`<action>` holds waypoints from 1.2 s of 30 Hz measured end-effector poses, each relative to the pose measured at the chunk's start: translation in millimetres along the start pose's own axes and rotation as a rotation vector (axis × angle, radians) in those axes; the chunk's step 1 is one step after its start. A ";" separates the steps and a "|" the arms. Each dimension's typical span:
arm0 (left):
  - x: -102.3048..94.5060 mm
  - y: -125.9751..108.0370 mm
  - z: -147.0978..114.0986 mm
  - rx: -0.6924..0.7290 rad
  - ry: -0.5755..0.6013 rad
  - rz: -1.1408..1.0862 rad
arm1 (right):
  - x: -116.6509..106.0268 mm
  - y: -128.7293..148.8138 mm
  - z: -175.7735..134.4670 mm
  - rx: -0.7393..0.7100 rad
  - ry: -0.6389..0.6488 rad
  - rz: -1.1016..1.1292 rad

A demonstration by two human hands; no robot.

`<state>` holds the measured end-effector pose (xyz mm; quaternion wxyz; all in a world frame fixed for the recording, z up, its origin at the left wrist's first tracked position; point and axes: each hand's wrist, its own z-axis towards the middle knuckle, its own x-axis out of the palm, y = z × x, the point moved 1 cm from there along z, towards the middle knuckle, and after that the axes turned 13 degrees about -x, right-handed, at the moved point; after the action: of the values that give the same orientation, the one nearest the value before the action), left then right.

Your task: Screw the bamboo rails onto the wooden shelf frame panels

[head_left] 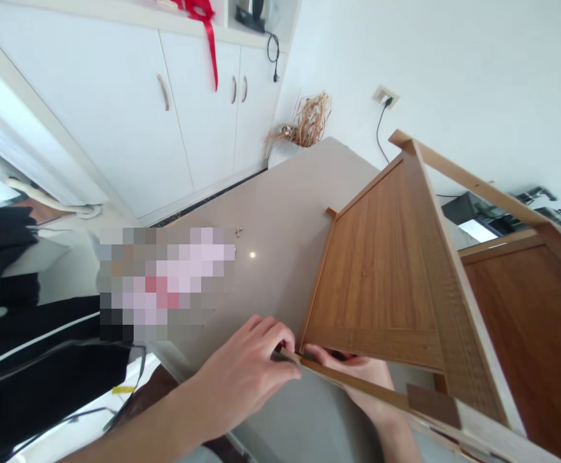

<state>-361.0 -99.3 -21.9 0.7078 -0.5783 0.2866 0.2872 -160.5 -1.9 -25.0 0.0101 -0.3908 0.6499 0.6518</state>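
Note:
A partly joined wooden furniture frame (pixel 381 257) with brown panels leans on the grey table (pixel 280 212). Its narrow wooden rail (pixel 371 388) runs from lower right towards the middle. My left hand (pixel 254 360) is closed around the free end of that rail, thumb below and fingers above. Behind the rail, close to the panel's lower corner, my right hand (pixel 364 372) is closed on it too, its fingertips partly hidden. A second panel (pixel 531 308) stands at the right. Small metal pieces (pixel 238 231), looking like screws, lie on the tabletop.
A pixelated patch (pixel 174 276) covers things at the table's left edge. White cabinets (pixel 203 116) and a pot of dried plants (pixel 309 122) stand beyond. A cord runs from a wall socket (pixel 385 98). Dark clothing (pixel 49 379) is at lower left.

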 end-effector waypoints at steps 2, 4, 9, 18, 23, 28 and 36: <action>0.9 -0.9 1.0 -0.015 -0.020 -0.014 | 1.7 0.8 -3.4 0.076 0.001 0.029; 3.8 -0.7 1.9 -0.019 -0.046 -0.021 | 2.5 3.1 -4.1 0.092 -0.026 0.004; 13.8 4.3 2.0 0.033 -0.155 -0.028 | -0.5 8.8 -1.4 0.074 -0.073 -0.079; 0.2 6.3 10.2 -0.048 0.075 -0.012 | -12.6 17.9 2.2 -0.174 0.142 0.126; -9.4 14.0 21.5 0.042 0.185 -0.021 | -29.2 21.8 -0.6 -0.246 0.110 0.186; -15.0 16.9 28.2 0.082 0.211 -0.063 | -40.2 28.3 -28.3 -0.322 0.121 -0.200; -19.1 11.0 28.8 -0.192 0.180 -0.056 | 1.1 16.5 -42.9 -0.508 0.004 -0.513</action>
<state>-379.8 -70.6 -10.2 0.6283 -0.6748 0.3037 0.2402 -148.6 -41.7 -5.3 0.0745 -0.5327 0.3478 0.7679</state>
